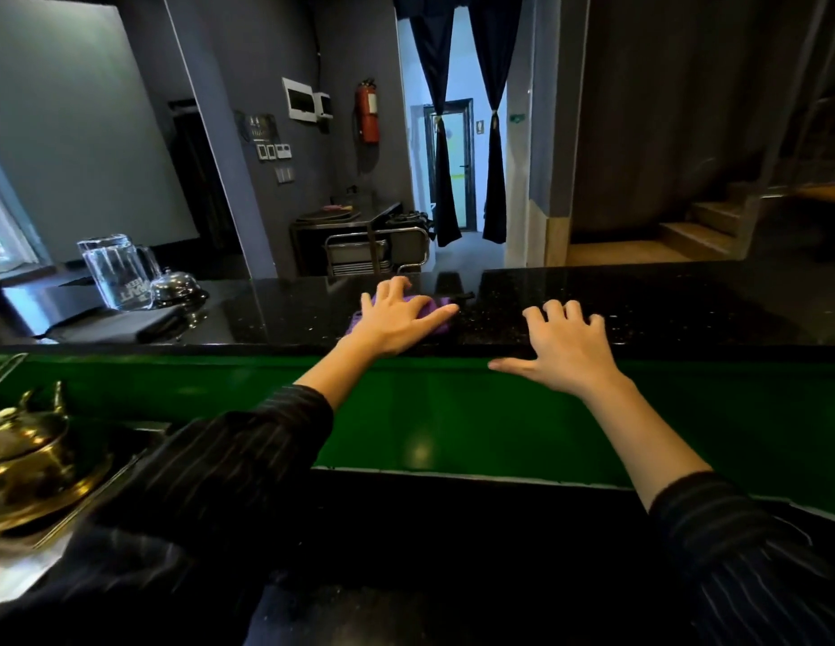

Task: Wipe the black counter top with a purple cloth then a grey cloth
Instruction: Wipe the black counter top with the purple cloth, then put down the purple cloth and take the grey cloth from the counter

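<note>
A purple cloth (435,304) lies folded on the speckled black counter top (662,300), near its middle. My left hand (396,319) presses flat on the cloth with fingers spread, covering most of it. My right hand (564,347) rests open on the counter's near edge to the right, fingers on the black surface and thumb hanging over the green front panel (452,412). A dark grey folded cloth (121,324) lies on the counter at the left, apart from both hands.
A glass pitcher (114,270) and a chrome call bell (173,286) stand on the counter's left part behind the grey cloth. A brass kettle on a tray (28,459) sits at lower left. Beyond the counter are a metal trolley (378,247) and a curtained doorway.
</note>
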A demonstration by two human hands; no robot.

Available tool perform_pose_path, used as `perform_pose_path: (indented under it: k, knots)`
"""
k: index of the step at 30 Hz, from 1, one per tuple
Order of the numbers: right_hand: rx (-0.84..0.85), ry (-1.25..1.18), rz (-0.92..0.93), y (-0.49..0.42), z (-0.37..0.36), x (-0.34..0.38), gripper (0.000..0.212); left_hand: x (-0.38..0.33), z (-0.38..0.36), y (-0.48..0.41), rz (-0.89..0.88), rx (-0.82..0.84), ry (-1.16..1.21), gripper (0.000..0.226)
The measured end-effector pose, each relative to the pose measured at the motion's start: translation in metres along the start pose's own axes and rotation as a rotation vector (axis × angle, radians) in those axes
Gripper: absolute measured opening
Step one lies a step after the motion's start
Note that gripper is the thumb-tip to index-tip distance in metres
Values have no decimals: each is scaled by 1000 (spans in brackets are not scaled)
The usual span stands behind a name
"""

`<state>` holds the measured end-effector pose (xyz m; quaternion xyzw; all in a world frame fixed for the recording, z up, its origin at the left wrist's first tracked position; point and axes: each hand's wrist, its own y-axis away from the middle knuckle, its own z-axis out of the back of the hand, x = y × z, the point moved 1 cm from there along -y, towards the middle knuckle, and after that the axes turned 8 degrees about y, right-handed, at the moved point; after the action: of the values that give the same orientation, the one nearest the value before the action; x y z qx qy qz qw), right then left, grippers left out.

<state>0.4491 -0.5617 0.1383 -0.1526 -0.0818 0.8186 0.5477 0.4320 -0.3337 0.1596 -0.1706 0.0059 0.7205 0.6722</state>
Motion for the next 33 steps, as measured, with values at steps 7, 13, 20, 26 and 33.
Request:
perform_pose_path:
  k: [7, 13, 20, 26, 33]
  knots:
    - [0, -12, -18, 3, 1, 2, 95, -14, 1, 47, -286, 53, -118, 77]
    - [-160, -259, 113, 36, -2, 63, 105, -12, 13, 105, -232, 6, 285, 69]
    - [-324, -656, 320, 61, 1, 137, 15, 34, 18, 192, -130, -43, 588, 26]
    - [392, -1169, 270, 88, -3, 220, 16, 116, 18, 264, 309, -26, 900, 12]
    - [922, -1461, 153, 106, -30, 324, 79, 217, 23, 326, 726, -10, 1164, 18]
